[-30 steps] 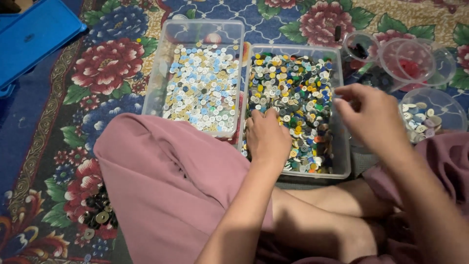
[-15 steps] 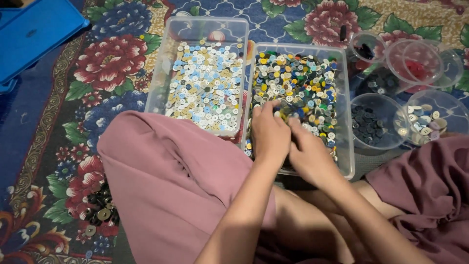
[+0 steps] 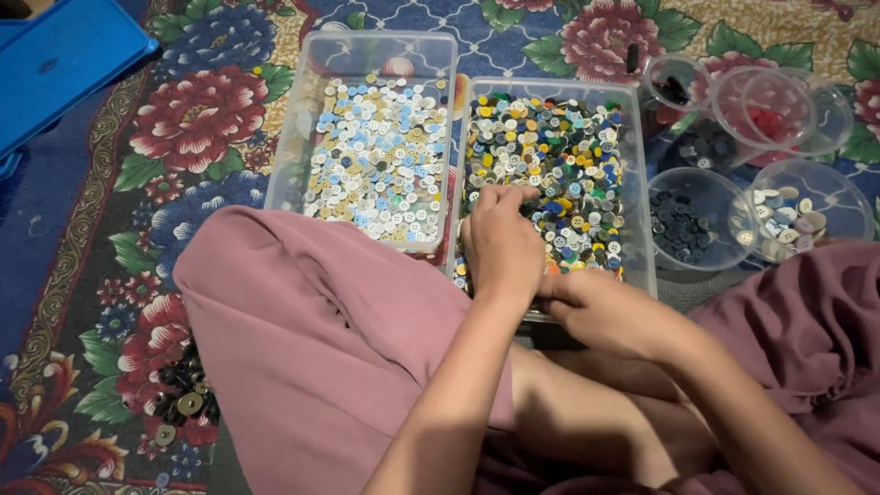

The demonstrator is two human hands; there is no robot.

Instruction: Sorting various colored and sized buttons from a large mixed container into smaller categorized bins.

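Your left hand [image 3: 500, 243] rests in the right tray [image 3: 642, 183], on its buttons [image 3: 568, 156]; your right hand [image 3: 600, 307] lies at that tray's near edge. The left tray [image 3: 298, 137] touches its left side. Small bowls [image 3: 697, 215] stand to its right on the carpet [image 3: 110, 275].

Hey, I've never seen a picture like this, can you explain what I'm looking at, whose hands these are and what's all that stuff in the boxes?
The camera sits on a person's head and looks down, so both hands and the pink-clothed knees are that person's own. They sit on a flowered rug. In front stand two clear bins: the left bin holds mostly white, pale blue and tan buttons, the right bin mixed bright colours. The left hand rests in the mixed buttons, fingers curled down among them. The right hand lies at that bin's near edge, beside the left. What either hand holds is hidden. To the right are small clear bowls with dark, red and pale buttons. More dark buttons lie on the rug by the left knee.
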